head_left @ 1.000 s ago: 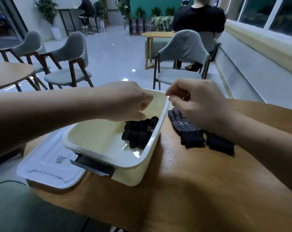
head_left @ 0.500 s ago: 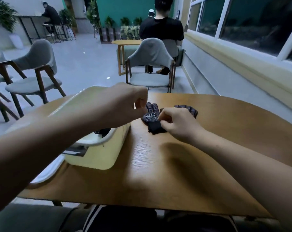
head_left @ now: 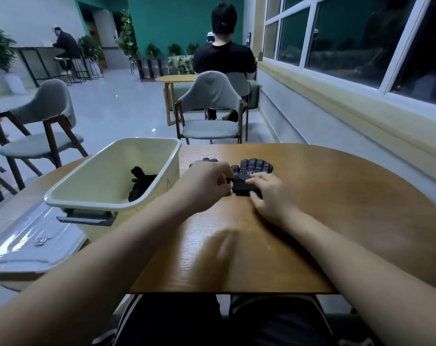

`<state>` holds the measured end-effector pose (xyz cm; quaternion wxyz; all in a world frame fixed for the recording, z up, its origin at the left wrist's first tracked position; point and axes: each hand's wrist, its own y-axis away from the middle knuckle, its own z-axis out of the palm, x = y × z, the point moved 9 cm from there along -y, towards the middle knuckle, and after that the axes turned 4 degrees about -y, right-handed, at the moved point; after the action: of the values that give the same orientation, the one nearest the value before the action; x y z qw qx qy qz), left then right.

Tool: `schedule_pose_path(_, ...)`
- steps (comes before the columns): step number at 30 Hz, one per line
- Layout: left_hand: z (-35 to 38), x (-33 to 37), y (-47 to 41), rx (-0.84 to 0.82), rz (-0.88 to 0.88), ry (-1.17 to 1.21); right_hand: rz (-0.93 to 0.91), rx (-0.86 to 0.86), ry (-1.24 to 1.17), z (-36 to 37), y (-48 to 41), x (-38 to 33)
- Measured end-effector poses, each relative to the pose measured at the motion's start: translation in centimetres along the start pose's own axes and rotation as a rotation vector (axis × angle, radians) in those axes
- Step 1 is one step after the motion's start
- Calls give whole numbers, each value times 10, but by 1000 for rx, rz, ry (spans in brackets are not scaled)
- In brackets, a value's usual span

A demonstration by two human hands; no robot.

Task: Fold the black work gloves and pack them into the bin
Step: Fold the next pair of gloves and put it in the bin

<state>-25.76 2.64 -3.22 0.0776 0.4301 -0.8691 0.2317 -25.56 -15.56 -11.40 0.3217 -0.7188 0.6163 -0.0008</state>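
Observation:
A cream bin (head_left: 107, 203) stands on the left of the wooden table (head_left: 336, 208), with a folded pair of black gloves (head_left: 142, 183) inside against its right wall. Two more black dotted gloves lie just right of the bin, fingers pointing away from me. My left hand (head_left: 207, 182) covers most of the left glove (head_left: 209, 160) and pinches at the cuffs. My right hand (head_left: 269, 194) grips the black cuff of the right glove (head_left: 253, 168) between thumb and fingers. Both hands meet at the cuffs.
The bin's white lid (head_left: 32, 243) lies at the table's left edge, partly under the bin. A grey chair (head_left: 212, 116) stands beyond the far edge, with a person seated behind it. A window sill (head_left: 361, 116) runs along the right.
My left hand has left the bin and come over to the gloves on the table. My right hand stays at the cuff. The view has swung right and back.

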Motion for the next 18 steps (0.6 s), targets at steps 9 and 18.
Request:
schedule_pose_path(9, 55, -55, -12, 80, -167, -101, 18, -45, 44, 12, 3, 9)
schedule_pose_path(18, 69, -78, 2, 258, -224, 161, -151, -66, 127, 29, 6, -31)
